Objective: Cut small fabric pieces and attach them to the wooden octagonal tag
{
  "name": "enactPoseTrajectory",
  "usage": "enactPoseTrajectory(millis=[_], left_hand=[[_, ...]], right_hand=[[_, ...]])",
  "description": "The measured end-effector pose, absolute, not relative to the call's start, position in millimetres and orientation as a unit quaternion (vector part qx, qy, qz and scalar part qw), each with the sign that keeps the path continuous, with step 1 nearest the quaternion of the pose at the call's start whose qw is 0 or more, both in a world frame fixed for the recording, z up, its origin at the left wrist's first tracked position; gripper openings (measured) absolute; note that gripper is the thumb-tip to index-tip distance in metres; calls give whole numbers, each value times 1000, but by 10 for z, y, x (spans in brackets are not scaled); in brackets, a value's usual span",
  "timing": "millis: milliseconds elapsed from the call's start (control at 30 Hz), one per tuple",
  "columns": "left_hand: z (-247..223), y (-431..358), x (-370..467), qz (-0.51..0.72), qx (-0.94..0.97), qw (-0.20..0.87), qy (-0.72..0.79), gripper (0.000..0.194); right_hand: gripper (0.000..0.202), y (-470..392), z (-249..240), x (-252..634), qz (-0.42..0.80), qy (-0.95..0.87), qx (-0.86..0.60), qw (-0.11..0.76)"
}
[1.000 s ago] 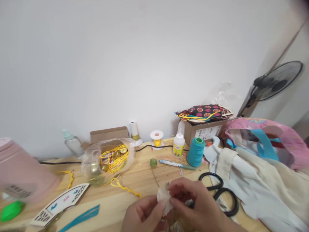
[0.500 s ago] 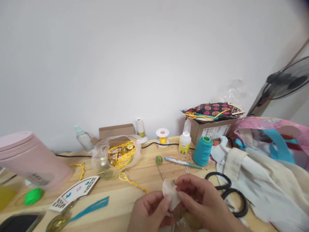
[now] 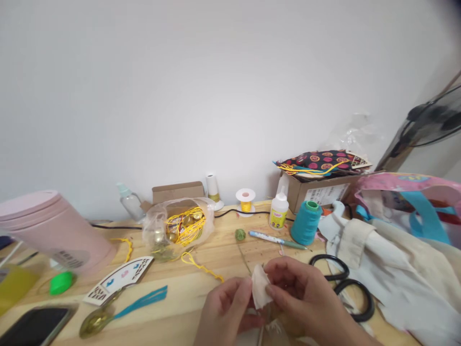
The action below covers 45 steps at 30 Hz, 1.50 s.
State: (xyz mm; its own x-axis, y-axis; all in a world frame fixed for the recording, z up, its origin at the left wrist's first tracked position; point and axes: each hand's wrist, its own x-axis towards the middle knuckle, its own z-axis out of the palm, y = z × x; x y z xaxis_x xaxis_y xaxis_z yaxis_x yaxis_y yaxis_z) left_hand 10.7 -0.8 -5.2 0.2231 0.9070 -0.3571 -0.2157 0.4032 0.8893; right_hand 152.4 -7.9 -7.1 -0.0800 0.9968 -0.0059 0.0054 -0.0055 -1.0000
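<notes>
Above the table [image 3: 154, 322] – scrap [image 3: 260, 287]: held up, white and thin.
Left hand [image 3: 226, 307]: clamped on its left edge.
Right hand [image 3: 302, 293]: clamped on its right edge.
Edges: best pinched gently – light, soft material is judged.

A plain, pale grey wall [image 3: 216, 96] rises behind the far edge of the desk [image 3: 176, 312], whose top is light wood with visible grain. The light on the wall is soft and even, brightest above the middle of that far edge and dimmer toward both sides. Beyond the desk's far right corner shows a dark fan [image 3: 419, 113], partly cut off, with a greyish surface [image 3: 432, 161] behind it, too blurred to make out
</notes>
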Motion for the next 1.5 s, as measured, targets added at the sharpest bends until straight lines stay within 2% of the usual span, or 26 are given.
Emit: enactPoseTrajectory(millis=[167, 300, 433, 600, 733, 900, 1200, 1300, 1500], left_hand=[[-67, 6, 86, 432, 390, 640, 502, 22], [-11, 97, -45, 542, 305, 614, 486, 12], [66, 148, -135, 624, 244, 589, 453, 12], [86, 122, -113, 598, 236, 617, 454, 18], [93, 113, -100, 584, 254, 617, 463, 20], [140, 100, -114, 550, 288, 625, 473, 22], [285, 123, -464, 381, 478, 585, 533, 9], [198, 196, -582, 356, 474, 596, 541, 15], [33, 249, -599, 378, 457, 628, 504, 14]], right_hand=[[14, -82, -131, 1544, 498, -545, -474, 480], [13, -77, -82, 1608, 416, -586, -494, 489], [11, -53, -18, 1670, 329, -632, -521, 470], [13, -1, -26, 1751, 206, -704, -539, 414], [14, 30, -43, 1821, 147, -697, -559, 423], [14, 46, -135, 1812, 167, -718, -536, 412], [10, 51, -114, 1764, 208, -746, -512, 371], [12, -23, -10, 1661, 235, -776, -484, 328], [13, -40, 131, 1302, 215, -853, -455, 140]])
